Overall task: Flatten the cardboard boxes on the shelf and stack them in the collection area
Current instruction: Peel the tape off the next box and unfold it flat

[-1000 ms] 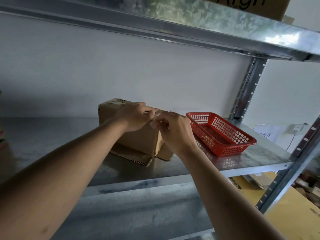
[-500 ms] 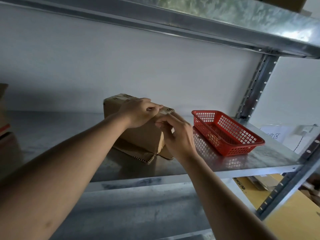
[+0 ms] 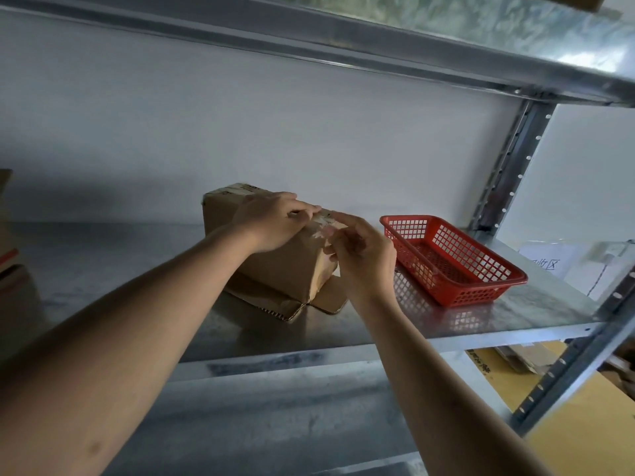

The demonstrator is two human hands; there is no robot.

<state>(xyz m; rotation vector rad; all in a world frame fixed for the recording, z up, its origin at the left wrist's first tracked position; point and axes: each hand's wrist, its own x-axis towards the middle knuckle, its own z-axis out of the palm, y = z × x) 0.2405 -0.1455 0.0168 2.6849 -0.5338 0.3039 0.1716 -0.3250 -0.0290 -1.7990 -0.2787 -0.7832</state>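
Mid-shelf (image 3: 446,324), near front edge: cardboard box (image 3: 275,266), bottom flaps splayed. Left hand (image 3: 271,221) curled over its top; right hand (image 3: 364,255) pinching clear tape (image 3: 321,223) at the box's end. Just right: red plastic basket (image 3: 457,262). Far left edge: more cartons (image 3: 10,269).

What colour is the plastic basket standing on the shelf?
The basket is red, with a mesh of small square holes; the head view shows it clearly.
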